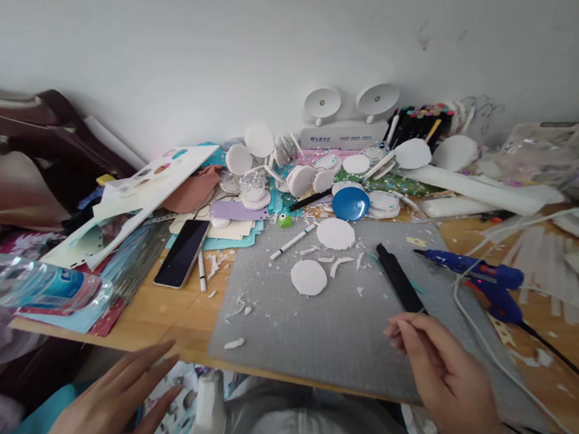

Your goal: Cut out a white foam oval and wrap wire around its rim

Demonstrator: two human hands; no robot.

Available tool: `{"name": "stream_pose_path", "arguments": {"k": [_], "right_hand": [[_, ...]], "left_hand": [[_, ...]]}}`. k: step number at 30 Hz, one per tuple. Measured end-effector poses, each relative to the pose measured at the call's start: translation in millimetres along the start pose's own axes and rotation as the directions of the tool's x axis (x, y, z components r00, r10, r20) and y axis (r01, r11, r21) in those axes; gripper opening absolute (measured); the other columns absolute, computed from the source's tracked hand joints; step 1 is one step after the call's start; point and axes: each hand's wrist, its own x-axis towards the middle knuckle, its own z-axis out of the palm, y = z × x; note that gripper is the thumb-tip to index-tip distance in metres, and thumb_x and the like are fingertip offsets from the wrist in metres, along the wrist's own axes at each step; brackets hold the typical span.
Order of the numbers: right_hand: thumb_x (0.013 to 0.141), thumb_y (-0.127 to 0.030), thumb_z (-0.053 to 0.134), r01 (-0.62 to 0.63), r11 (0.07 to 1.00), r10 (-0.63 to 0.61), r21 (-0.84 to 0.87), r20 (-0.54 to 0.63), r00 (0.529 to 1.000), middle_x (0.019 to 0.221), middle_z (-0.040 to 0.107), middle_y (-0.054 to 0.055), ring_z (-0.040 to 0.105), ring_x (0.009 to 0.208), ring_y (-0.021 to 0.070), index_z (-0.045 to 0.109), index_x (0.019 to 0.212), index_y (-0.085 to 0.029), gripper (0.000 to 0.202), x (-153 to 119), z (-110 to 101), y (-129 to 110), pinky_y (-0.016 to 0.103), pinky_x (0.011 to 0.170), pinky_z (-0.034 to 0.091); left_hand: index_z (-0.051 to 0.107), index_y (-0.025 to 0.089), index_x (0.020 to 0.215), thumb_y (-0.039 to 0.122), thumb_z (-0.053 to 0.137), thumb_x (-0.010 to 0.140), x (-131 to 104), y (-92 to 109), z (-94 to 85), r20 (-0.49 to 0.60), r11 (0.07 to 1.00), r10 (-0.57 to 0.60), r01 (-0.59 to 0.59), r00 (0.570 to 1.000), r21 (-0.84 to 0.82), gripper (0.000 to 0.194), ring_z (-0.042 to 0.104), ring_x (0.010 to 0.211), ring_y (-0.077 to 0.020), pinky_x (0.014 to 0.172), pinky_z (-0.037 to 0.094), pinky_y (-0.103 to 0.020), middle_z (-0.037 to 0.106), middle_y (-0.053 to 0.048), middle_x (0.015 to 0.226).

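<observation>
My left hand (123,391) hovers at the table's front edge with its fingers stretched out and nothing in them. My right hand (440,373) is over the right part of the grey cutting mat (270,329). Its thumb and fingers are pinched together; what they hold, if anything, is too small to make out. A long black flat object (399,277) lies just beyond these fingertips, its near end hidden behind them. Two white discs with rough edges, one nearer (309,277) and one farther (335,234), lie on the mat among white scraps (340,266).
A blue glue gun (498,277) with its cable lies right of the mat. Left are a phone (182,253), a white marker (202,270) and a plastic bottle (38,282). Many white discs, a blue round lid (351,203) and a twin-headed lamp (343,134) crowd the back.
</observation>
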Motion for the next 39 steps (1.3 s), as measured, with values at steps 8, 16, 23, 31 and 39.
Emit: {"name": "stream_pose_path", "arguments": {"k": [8,16,23,31,39], "right_hand": [[0.092,-0.026,0.052,0.17,0.985,-0.165,-0.04,0.106,0.981,0.074,0.067,-0.001,0.066,0.063,0.0131,0.06,0.092,-0.025,0.008,-5,4,-15,0.02,0.059,0.052],[0.092,-0.024,0.051,0.3,0.951,-0.286,-0.07,0.157,0.945,0.075,0.068,0.0,0.067,0.064,0.0138,0.059,0.091,-0.025,0.008,2,5,-10,0.02,0.059,0.053],[0.091,-0.022,0.051,0.354,0.935,-0.339,-0.016,0.253,0.906,0.084,0.071,0.001,0.07,0.075,0.0153,0.06,0.098,-0.026,0.012,4,3,-9,0.021,0.066,0.055],[0.097,-0.024,0.042,0.125,0.988,-0.15,0.085,0.68,0.718,0.074,0.065,0.0,0.063,0.069,0.0119,0.056,0.078,-0.023,0.024,-12,-15,-22,0.019,0.064,0.05],[0.097,-0.031,0.04,0.005,1.0,0.015,-0.03,0.622,0.783,0.08,0.067,0.003,0.064,0.077,0.0156,0.06,0.083,-0.023,0.026,-23,-31,0,0.022,0.07,0.05]], "left_hand": [[0.037,0.014,0.145,0.034,0.045,0.094,118,96,64.1,-0.003,0.984,0.144,-0.143,0.99,-0.106,0.055,0.035,0.141,-0.0314,0.108,0.043,-0.05,0.037,-0.015,0.152],[0.03,0.024,0.149,0.015,0.039,0.091,17,12,47.3,0.008,0.992,0.127,-0.127,0.992,0.015,0.06,0.054,0.127,-0.0205,0.097,0.054,-0.031,0.05,-0.007,0.145],[0.063,0.033,0.121,0.027,0.059,0.084,-7,-11,1.3,-0.158,0.984,-0.133,0.111,0.978,-0.14,0.038,0.056,0.125,-0.0333,0.104,0.047,-0.053,0.063,-0.003,0.132],[0.058,0.023,0.127,0.032,0.052,0.093,108,95,-4.0,0.114,0.098,-0.281,0.146,0.953,-0.984,0.035,0.068,0.105,-0.0255,0.085,0.06,-0.035,0.067,-0.012,0.123],[0.07,0.023,0.083,0.038,0.053,0.089,94,81,-8.4,0.436,0.658,0.137,0.247,0.889,-0.712,0.024,0.068,0.077,-0.018,0.071,0.053,-0.024,0.074,-0.004,0.084]]}}
